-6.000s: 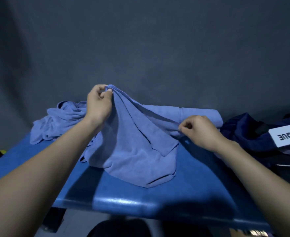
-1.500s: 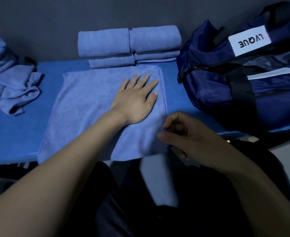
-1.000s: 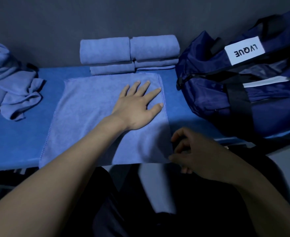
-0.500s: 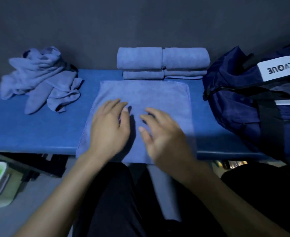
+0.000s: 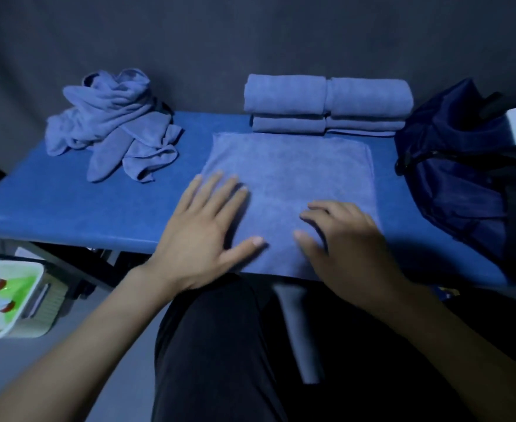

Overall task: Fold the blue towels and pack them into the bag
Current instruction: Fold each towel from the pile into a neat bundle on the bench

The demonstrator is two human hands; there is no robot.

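1. The flat towel (image 5: pixel 287 190) lies spread on the blue tabletop (image 5: pixel 68 208), its near edge hanging just over the front lip; half a second ago both palms sat together at its middle, and now they have slid apart toward its sides; I judge this a smoothing stroke before the first fold.
2. The left hand (image 5: pixel 202 233) rests flat on the towel's left part, fingers straight and spread, its grip wide open and holding nothing; the right hand (image 5: pixel 345 239) lies on the right part, fingers loosely bent, holding nothing.
3. The cloth looks even and nearly creaseless, hems straight; it seems ready to fold.
4. Beyond the fingertips sit the folded towels (image 5: pixel 326 102); left of the left hand, the crumpled towels (image 5: pixel 113 123); right of the right hand, the navy bag (image 5: pixel 464 178).
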